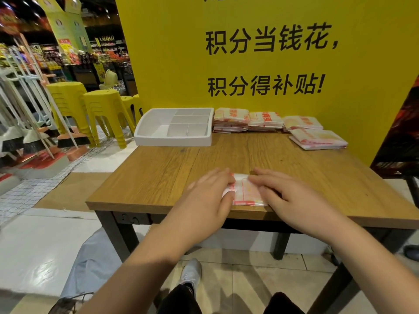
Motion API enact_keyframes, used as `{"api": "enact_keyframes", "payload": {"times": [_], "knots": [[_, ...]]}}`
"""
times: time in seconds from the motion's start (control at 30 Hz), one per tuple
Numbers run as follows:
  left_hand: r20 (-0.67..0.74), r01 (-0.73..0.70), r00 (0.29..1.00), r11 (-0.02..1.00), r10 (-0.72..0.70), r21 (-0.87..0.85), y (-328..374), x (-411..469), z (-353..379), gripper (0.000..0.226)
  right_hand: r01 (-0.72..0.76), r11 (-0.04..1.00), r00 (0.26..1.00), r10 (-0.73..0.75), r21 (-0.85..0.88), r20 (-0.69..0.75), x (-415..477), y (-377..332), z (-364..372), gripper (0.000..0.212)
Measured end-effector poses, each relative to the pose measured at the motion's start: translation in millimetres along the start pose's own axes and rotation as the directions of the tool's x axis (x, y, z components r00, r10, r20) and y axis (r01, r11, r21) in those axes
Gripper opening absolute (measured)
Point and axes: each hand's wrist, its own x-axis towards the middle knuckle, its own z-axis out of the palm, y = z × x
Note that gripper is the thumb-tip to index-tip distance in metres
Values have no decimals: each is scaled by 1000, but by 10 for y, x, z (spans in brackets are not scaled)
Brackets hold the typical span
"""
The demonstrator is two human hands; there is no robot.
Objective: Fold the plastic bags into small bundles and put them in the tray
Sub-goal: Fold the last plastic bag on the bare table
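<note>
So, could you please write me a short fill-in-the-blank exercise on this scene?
1. The left hand and right hand press a folded ___ on the table.
2. The tray is coloured ___.
3. The stacks lie to the tray's ___.
Missing words: bag; white; right.

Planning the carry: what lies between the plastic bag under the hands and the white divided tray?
Only bare wooden tabletop, in the head view, between the white-and-red folded plastic bag and the white divided plastic tray.
</note>
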Motion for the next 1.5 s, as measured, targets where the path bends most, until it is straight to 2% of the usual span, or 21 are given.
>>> {"api": "enact_keyframes", "payload": {"times": [0.07, 0.23, 0.37, 0.47, 0.6, 0.7, 0.77, 0.87, 0.97, 1.03, 1.1, 1.27, 1.37, 1.5], "knots": [[36, -1, 999, 999, -1, 50, 14, 16, -1, 45, -19, 1000, 1000, 19, -3, -16, 22, -79, 41, 43], [123, 16, 992, 990, -33, 137, 41, 17, -2, 51, -29, 984, 997, 42, -178, 67, 31, -131, 159, 53], [210, 17, 977, 995, -38, 100, -4, 41, -94, 50, 3, 988, 987, 23, -154, 162, 69, -31, 51, 53], [227, 37, 973, 999, -39, 14, -100, 37, -152, 48, 26, 998, 979, -15, -51, 202, 57, 87, -48, 58], [64, 46, 997, 996, -41, -71, -125, 9, -144, 46, 28, 999, 989, -33, 36, 146, 55, 148, -63, 54], [91, 38, 995, 997, -32, -67, -172, 16, -179, 49, 9, 1000, 1000, -10, 16, 19, 96, 174, -56, 42], [109, 33, 994, 999, -31, -17, -180, 109, -210, 48, 15, 999, 999, -16, -37, -39, 174, 155, -64, 34], [48, 13, 999, 986, -21, 168, -147, 409, -225, 36, 29, 982, 998, -37, -187, -44, 411, 85, -80, 29], [15, 6, 1000, 928, -13, 371, -156, 804, -181, 27, -20, 953, 998, 37, -301, 53, 740, 58, -109, 35], [46, 32, 997, 918, -55, 396, -173, 1048, -134, 30, -47, 947, 987, 93, -319, 131, 975, 88, -114, 42], [67, 66, 992, 902, -105, 428, -163, 1245, -94, 34, -70, 949, 984, 117, -308, 136, 1187, 169, -64, 44], [46, 172, 972, 836, -229, 521, -163, 1478, 33, 28, -67, 978, 998, 64, -200, -19, 1510, 465, 123, 37], [37, 219, 956, 792, -290, 571, -190, 1531, 103, 32, -29, 971, 996, 9, -238, -86, 1611, 534, 166, 41], [30, 209, 961, 787, -277, 581, -214, 1581, 133, 40, 20, 955, 1000, -16, -296, 15, 1740, 572, 171, 58]]}}
